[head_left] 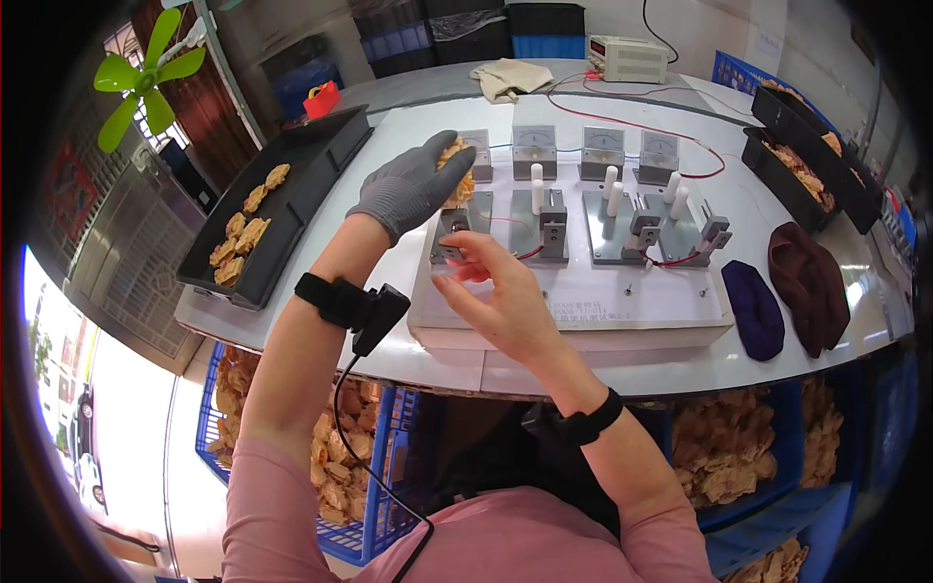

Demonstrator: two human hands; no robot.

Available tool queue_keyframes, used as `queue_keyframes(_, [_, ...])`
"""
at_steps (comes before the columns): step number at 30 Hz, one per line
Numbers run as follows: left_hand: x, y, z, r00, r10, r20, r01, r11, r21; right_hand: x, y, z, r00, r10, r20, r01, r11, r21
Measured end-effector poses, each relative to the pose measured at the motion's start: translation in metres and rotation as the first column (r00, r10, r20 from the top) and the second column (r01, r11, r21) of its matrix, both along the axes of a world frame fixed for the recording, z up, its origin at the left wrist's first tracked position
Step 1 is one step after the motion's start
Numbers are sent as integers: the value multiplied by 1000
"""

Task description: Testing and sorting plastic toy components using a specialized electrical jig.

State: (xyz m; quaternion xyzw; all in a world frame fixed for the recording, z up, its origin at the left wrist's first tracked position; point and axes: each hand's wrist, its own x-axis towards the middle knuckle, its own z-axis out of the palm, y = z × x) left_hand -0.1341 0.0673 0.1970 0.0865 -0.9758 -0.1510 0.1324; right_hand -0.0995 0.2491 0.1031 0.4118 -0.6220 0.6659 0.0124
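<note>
My left hand (413, 185), in a grey knit glove, is closed around a tan, ridged part (457, 175) above the leftmost of several grey metal test fixtures (478, 209). The glove hides some of the part. My bare right hand (501, 291) is at the front of that same fixture, beside its small dark block (454, 225). Its thumb and forefinger stand apart, with the fingertips close to the block; whether they touch it I cannot tell. White pegs (614, 197) rise from the fixtures to the right, all mounted on a white board (583, 311).
Analog meters (534, 146) stand behind the fixtures, wired in red to a power supply (627, 60). A black tray (267, 248) with tan parts lies at left; black bins (792, 185) stand at right. Dark cloth pieces (753, 309) lie near the right edge. Blue crates (384, 466) stand below.
</note>
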Motion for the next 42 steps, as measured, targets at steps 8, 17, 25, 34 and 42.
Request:
queue_keyframes(8, [34,-14,-30,998,-49,-42,65,710,701,3,-7,-5,988,-151,-38,151,989,-13])
queue_keyframes(17, [172,-80,-125,942,327,-72,-275,880,386,6,-17,-21,885,-265,-382,336,933,131])
queue_keyframes(25, [196,-96,-171,822,421,-382,-416,904,102,3,-19,-24,876,-268,-401,372,904,209])
queue_keyframes(34, [215,-76,-166,843,336,-420,-296,942,159,4,-17,-19,917,-259,-302,330,919,215])
queue_keyframes(42, [325,-70,-241,895,411,175,-440,744,503,3,-17,-18,918,-289,-273,325,941,98])
